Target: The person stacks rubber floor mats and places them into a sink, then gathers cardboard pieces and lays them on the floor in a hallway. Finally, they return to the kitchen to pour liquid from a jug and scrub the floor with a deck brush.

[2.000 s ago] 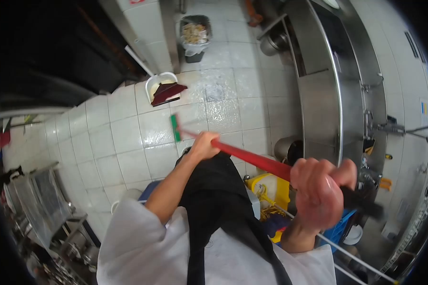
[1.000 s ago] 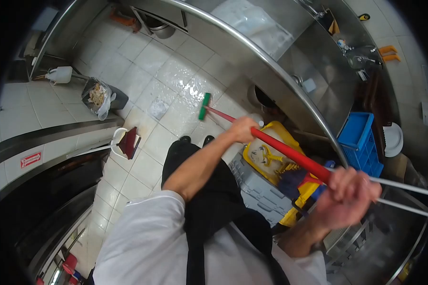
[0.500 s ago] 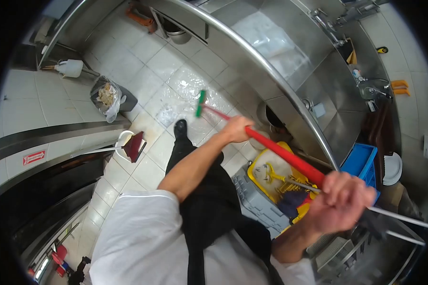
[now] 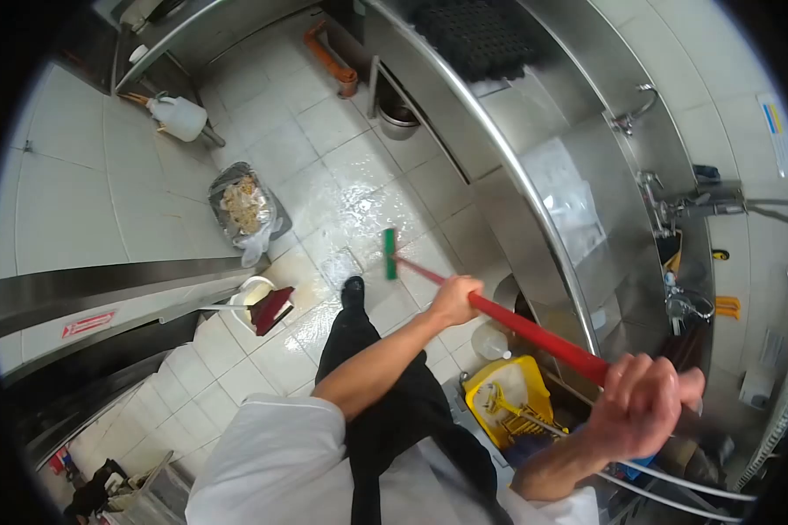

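A floor brush with a long red handle (image 4: 543, 337) slants across the head view. Its narrow green head (image 4: 390, 254) rests on the wet tiled floor (image 4: 359, 179), just beyond my black shoe (image 4: 353, 292). My left hand (image 4: 454, 300) is wrapped round the handle partway down. At the handle's upper end, my right hand (image 4: 643, 398) is closed in a fist around it. A small square plate (image 4: 341, 267) lies in the floor left of the green head.
A steel sink counter with a rounded rail (image 4: 547, 206) runs along the right. The yellow mop bucket (image 4: 510, 398) stands below my right forearm, beside a clear jug (image 4: 490, 341). On the left are a lined waste bin (image 4: 245, 210) and a maroon broom (image 4: 271, 309) over a white bucket.
My view has tilted up and shifted, so floor, bin and sink sit lower in it and a black mat appears. Both hands keep their grip; the green head has moved slightly nearer the floor plate.
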{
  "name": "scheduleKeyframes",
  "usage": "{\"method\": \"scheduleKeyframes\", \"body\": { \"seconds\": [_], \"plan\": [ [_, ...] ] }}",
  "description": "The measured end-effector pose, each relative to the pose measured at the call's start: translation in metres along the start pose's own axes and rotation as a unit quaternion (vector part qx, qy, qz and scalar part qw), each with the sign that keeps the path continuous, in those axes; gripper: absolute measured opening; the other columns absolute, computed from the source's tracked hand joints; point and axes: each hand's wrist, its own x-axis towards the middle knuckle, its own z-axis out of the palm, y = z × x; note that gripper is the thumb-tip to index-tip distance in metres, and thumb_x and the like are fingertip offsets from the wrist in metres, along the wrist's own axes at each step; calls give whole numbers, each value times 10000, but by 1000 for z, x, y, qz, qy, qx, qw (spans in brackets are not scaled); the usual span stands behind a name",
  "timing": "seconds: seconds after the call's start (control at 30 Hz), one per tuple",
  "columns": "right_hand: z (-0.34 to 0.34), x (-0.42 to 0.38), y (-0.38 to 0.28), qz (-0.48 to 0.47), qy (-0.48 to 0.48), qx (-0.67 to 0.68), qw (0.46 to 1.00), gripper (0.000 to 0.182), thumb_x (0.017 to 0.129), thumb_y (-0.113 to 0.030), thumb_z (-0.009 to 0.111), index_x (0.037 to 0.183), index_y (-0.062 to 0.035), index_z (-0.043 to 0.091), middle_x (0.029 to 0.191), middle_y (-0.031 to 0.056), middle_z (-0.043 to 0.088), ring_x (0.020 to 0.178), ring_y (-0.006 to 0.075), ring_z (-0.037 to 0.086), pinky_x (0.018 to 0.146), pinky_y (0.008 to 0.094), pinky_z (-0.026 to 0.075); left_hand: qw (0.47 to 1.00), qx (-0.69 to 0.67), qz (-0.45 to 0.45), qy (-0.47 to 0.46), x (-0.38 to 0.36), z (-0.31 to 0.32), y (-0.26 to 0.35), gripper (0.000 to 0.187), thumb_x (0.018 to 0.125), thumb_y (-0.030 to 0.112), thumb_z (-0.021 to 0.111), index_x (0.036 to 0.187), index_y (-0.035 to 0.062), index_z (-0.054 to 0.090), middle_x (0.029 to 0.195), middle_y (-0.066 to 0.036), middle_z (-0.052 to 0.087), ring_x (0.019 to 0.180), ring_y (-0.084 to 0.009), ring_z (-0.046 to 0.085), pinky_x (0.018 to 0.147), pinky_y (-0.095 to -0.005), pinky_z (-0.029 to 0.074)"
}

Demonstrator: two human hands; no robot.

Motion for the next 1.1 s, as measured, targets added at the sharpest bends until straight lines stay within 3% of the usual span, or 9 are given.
{"method": "scheduleKeyframes", "body": {
  "seconds": [0.27,0.43,0.57,0.6,0.67,0.77,0.9,1.03,1.1],
  "plan": [
    [66,22,63,58,-72,-119,989,267,890,-12,545,752,-97,333,538,40,396,440,110,331,403,287,308,997,10,-32,-73,10,-39,-67,212,676,93,691,657,35,488,605,-166,538,592,-382,535,545,-437,425],
    [16,44,-8,23,63,-19,998,221,893,12,559,809,-62,369,608,38,455,467,79,388,439,263,363,997,-28,-41,-58,21,12,24,221,693,82,700,640,31,492,595,-166,538,592,-407,548,529,-437,428],
    [-31,34,-60,-154,277,-164,934,106,944,-62,540,918,-71,437,639,10,413,439,64,342,422,246,337,967,-69,30,-245,29,55,118,283,729,119,713,963,14,594,962,-190,629,980,-364,590,834,-415,470],
    [-60,20,-75,-109,267,-145,946,104,954,-89,542,900,-74,455,611,-2,391,430,62,336,418,245,319,954,-75,41,-286,22,65,133,283,729,119,713,963,14,594,962,-190,629,980,-364,590,834,-415,470],
    [-115,-6,-106,-43,276,-138,950,186,971,-148,547,816,-73,477,529,-42,296,399,54,285,405,237,263,924,-76,177,-330,17,78,141,611,744,180,746,1282,14,509,1278,-189,551,1207,-315,522,1020,-364,407],
    [-195,-47,-152,-64,283,-114,950,200,969,-146,520,790,-71,469,504,-50,280,368,52,248,381,232,248,870,-45,10,-490,15,73,93,730,777,225,742,1407,39,423,1366,-180,522,1290,-296,480,1084,-377,364],
    [-281,-126,-206,-80,160,-71,981,224,988,-223,480,1042,-13,422,521,-54,341,364,45,286,367,204,288,853,154,-205,-454,-24,5,-90,692,751,273,762,1333,2,504,1254,-229,596,1181,-309,577,967,-387,470],
    [-358,-191,-214,-166,304,-116,931,108,982,-174,475,949,-70,476,554,-24,360,421,67,329,426,240,316,833,207,-388,-337,-54,-96,-178,443,770,184,726,1124,-48,597,827,-163,698,774,-226,661,693,-327,518],
    [-379,-206,-201,-192,422,-166,870,133,971,-143,476,847,-96,486,547,-12,353,430,81,319,436,255,298,789,212,-454,-357,-52,-131,-175,397,803,173,700,1160,42,586,895,-97,689,760,-197,649,677,-322,508]
  ]
}}
